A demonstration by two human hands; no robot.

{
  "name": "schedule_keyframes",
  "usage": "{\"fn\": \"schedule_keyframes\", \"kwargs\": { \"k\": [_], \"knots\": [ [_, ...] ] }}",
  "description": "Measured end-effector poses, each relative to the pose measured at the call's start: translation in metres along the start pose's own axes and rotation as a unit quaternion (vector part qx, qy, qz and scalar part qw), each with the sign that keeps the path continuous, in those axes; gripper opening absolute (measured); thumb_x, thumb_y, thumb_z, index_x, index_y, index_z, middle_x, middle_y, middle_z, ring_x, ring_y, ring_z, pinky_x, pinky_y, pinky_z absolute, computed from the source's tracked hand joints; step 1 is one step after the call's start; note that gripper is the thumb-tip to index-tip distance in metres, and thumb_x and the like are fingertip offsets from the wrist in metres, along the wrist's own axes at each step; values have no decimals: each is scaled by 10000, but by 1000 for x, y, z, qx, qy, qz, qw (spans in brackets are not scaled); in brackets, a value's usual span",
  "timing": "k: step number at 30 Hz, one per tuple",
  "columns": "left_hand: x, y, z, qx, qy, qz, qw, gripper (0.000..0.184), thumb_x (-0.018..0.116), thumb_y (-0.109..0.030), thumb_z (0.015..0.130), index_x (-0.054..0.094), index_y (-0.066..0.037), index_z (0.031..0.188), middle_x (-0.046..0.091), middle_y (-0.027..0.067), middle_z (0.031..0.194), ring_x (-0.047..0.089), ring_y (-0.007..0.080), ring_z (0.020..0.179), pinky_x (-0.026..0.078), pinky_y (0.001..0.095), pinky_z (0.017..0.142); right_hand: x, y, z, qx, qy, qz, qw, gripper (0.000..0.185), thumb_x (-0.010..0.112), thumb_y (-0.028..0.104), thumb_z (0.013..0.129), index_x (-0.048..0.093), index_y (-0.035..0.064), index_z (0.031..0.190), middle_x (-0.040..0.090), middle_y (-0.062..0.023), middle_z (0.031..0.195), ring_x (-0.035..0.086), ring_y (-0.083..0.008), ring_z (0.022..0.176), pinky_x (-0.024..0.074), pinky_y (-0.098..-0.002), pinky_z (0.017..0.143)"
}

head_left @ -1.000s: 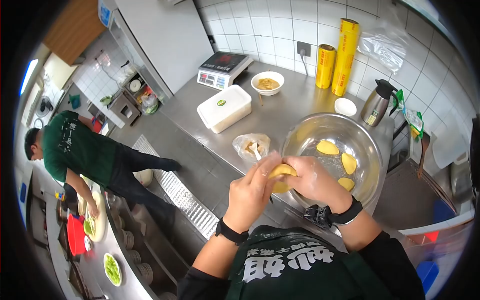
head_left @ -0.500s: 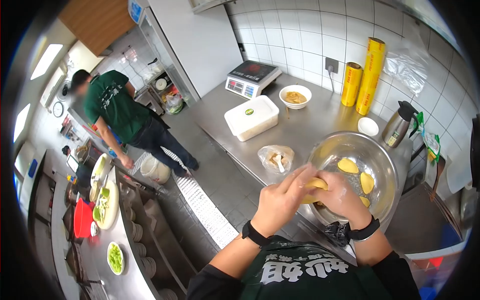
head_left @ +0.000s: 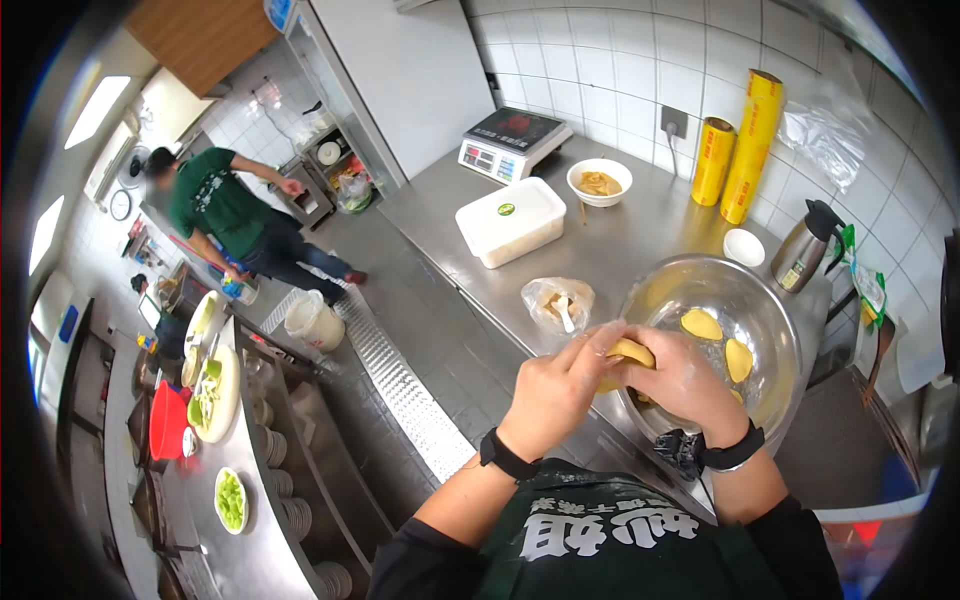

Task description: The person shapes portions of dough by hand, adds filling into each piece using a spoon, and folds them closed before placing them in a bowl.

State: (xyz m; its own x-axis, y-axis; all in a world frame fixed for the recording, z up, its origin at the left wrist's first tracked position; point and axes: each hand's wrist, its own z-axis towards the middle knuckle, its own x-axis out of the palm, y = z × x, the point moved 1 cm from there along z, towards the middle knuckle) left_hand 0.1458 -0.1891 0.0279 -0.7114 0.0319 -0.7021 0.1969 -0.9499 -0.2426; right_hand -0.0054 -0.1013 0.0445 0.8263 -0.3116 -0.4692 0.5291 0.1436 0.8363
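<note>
Both of my hands meet over the near-left rim of a large steel bowl (head_left: 790, 350), pinching a yellow piece of dough (head_left: 632, 352) between them. My left hand (head_left: 562, 388) is closed on its left side, fingers bent over the top. From the other side, my right hand (head_left: 690, 378) wraps round it, and its fingers hide much of the piece. Inside the bowl, flattened yellow dough pieces (head_left: 702, 323) rest against the wall. Just beyond my left fingers lies a plastic bag of brownish paste (head_left: 556, 304) with a white spoon (head_left: 568, 322) in it.
On the steel counter stand a lidded white tub (head_left: 512, 222), a scale (head_left: 515, 142), a bowl of brownish food (head_left: 600, 183), yellow film rolls (head_left: 748, 150), a small white bowl (head_left: 743, 247) and a jug (head_left: 802, 250). A co-worker (head_left: 235, 210) stands across the aisle near a bucket (head_left: 314, 320).
The dough has turned slightly between my fingers, and its curved edge shows more. The co-worker has stepped away, with one arm now stretched to the right. The view has shifted slightly.
</note>
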Motion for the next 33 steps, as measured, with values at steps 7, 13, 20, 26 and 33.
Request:
{"fn": "schedule_keyframes", "kwargs": {
  "k": [7, 13, 20, 26, 33],
  "knots": [
    [1, 0, 2, 12, -25, -98, 995, 473, 655, -62, 810, 524, -103, 1263, 622, 90, 1197, 679, 229, 756, 549, 297, 581, -1, 2, -2, 11, -8, -4, 1000, 219, 672, 134, 784, 629, 30, 971, 646, -203, 835, 623, -400, 813, 488, -433, 678],
    [0, -6, 5, -1, 0, -22, 1000, 508, 674, -78, 801, 503, -101, 1278, 645, 112, 1137, 682, 246, 776, 550, 304, 586, 1, -5, -6, 3, -44, -47, 998, 234, 658, 170, 814, 628, 20, 991, 638, -222, 828, 616, -411, 810, 489, -446, 688],
    [-6, -18, 9, -2, 16, -11, 1000, 481, 730, -129, 768, 563, -75, 1216, 669, 102, 1102, 697, 246, 793, 568, 311, 611, -1, -13, -5, -40, -42, -44, 997, 256, 678, 127, 803, 619, 2, 1019, 646, -221, 851, 627, -399, 804, 498, -421, 692],
    [-6, -18, 11, -8, 5, -38, 999, 444, 688, -112, 793, 565, -83, 1219, 656, 87, 1145, 697, 216, 778, 565, 290, 586, -7, -1, -4, 45, 0, -48, 998, 263, 709, 109, 778, 634, -3, 1004, 654, -212, 859, 636, -384, 817, 499, -391, 708],
    [-11, -17, 11, -15, -4, -37, 999, 468, 682, -167, 799, 549, -108, 1244, 647, 66, 1165, 694, 205, 771, 567, 284, 589, -4, -2, -3, 45, 7, -36, 998, 251, 673, 60, 779, 623, -3, 1017, 657, -213, 909, 654, -345, 827, 500, -373, 710]
  ]
}}
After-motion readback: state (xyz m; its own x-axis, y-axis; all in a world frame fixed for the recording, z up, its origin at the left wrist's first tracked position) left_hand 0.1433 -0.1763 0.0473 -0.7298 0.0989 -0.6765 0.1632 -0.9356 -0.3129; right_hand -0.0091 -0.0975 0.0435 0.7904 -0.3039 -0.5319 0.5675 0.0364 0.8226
